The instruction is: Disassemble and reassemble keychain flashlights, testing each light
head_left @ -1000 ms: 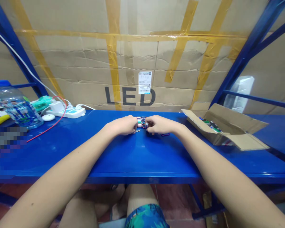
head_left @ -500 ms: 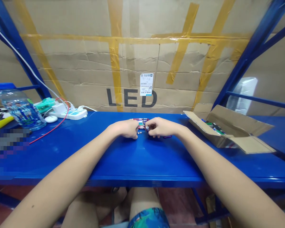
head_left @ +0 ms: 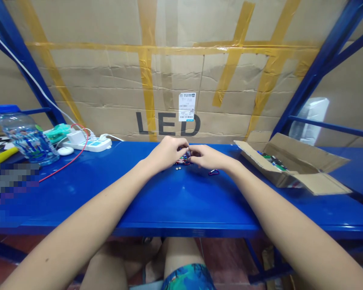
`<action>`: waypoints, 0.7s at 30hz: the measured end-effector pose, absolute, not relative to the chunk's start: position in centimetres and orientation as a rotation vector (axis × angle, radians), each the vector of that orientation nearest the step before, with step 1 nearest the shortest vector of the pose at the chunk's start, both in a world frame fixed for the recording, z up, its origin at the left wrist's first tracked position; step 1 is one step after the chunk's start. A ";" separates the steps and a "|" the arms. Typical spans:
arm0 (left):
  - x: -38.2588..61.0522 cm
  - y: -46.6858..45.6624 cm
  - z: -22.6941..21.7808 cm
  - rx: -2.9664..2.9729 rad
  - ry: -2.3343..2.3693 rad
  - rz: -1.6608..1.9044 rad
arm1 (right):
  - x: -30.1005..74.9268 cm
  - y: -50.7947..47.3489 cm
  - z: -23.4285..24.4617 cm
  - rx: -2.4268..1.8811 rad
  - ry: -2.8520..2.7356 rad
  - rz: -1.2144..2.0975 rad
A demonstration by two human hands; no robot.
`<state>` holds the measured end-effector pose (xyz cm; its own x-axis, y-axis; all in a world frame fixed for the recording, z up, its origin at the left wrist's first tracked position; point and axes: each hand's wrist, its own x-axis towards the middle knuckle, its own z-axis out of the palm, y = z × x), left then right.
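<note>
Both of my hands meet at the middle of the blue shelf (head_left: 181,201), lifted a little above it. My left hand (head_left: 167,153) pinches its fingertips together at a small dark cylindrical piece (head_left: 188,154). My right hand (head_left: 206,157) is curled round the other end of the same piece. Under the hands lies a row of small coloured tube-like items (head_left: 181,162), mostly hidden. Two tiny silver round pieces (head_left: 177,168) lie on the shelf just in front. A small pink clip (head_left: 213,172) lies beside my right wrist.
An open cardboard box (head_left: 290,165) with more coloured items stands at the right. At the left are a water bottle (head_left: 27,141), a white power strip (head_left: 87,141), a white mouse (head_left: 65,151) and a red wire (head_left: 63,165). A taped cardboard wall marked LED closes the back.
Both hands have risen off the shelf and moved slightly back, bringing the small piece up between them. The silver round pieces and pink clip now show clear of the hands.
</note>
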<state>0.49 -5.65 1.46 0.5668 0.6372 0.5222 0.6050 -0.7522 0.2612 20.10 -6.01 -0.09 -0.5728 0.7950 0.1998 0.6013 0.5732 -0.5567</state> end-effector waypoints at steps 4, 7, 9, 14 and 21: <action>0.5 -5.1 0.9 2.877 1.048 0.947 | 20.3 -5.4 -0.7 -1.121 -2.295 0.779; 0.3 -4.7 0.7 2.953 1.029 0.923 | 20.4 -5.1 -1.0 -1.080 -2.227 0.868; 0.2 -4.5 0.8 2.990 1.004 0.922 | 20.4 -5.0 -1.0 -1.029 -2.184 0.931; -0.1 -4.3 0.7 3.052 0.815 0.965 | 20.5 -4.7 -1.0 -0.958 -2.092 1.008; -0.3 -3.6 0.1 3.070 0.601 1.109 | 20.5 -4.0 -1.5 -0.910 -2.032 0.968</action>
